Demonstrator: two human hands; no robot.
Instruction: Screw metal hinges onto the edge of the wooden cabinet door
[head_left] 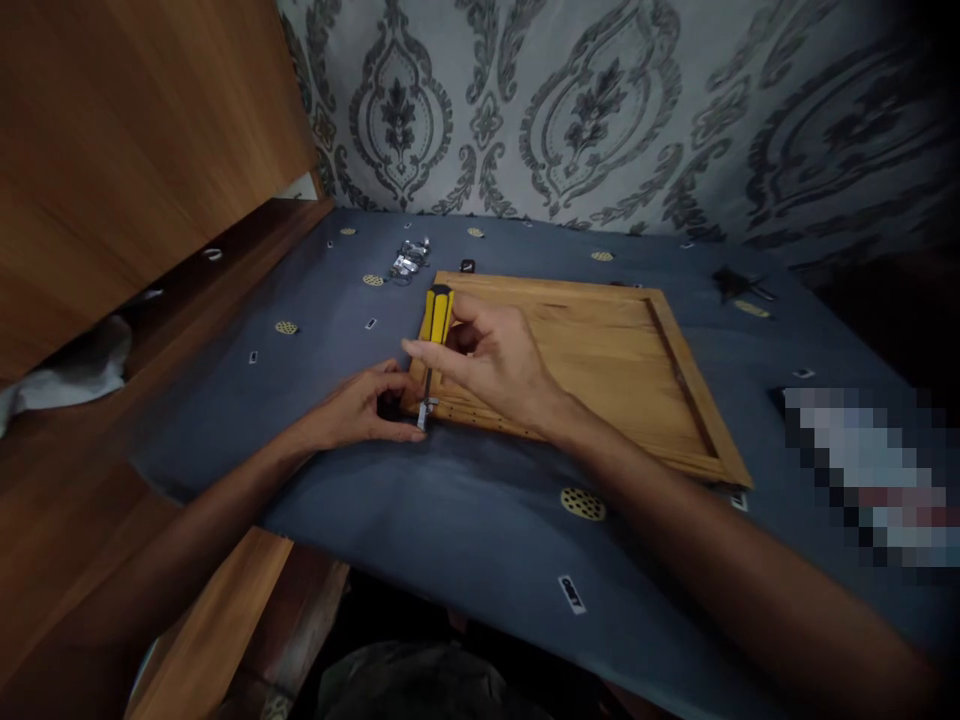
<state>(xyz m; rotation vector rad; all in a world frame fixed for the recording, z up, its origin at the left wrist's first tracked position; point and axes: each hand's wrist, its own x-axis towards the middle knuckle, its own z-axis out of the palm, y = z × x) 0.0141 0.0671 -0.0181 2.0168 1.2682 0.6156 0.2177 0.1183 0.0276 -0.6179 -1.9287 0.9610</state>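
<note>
A: What does the right hand [495,365] hold?
B: It is closed around the yellow screwdriver [436,315]. The shaft runs down from the grip to a metal fitting [424,412] at the near corner of the wooden panel [600,360].
A: And the left hand [360,410]?
B: Just beside the tip, its fingers pinch that fitting against the panel edge (I cannot see any screw). It looks like the fastening step — the next move calls for an upright tool and a steady fitting.
</note>
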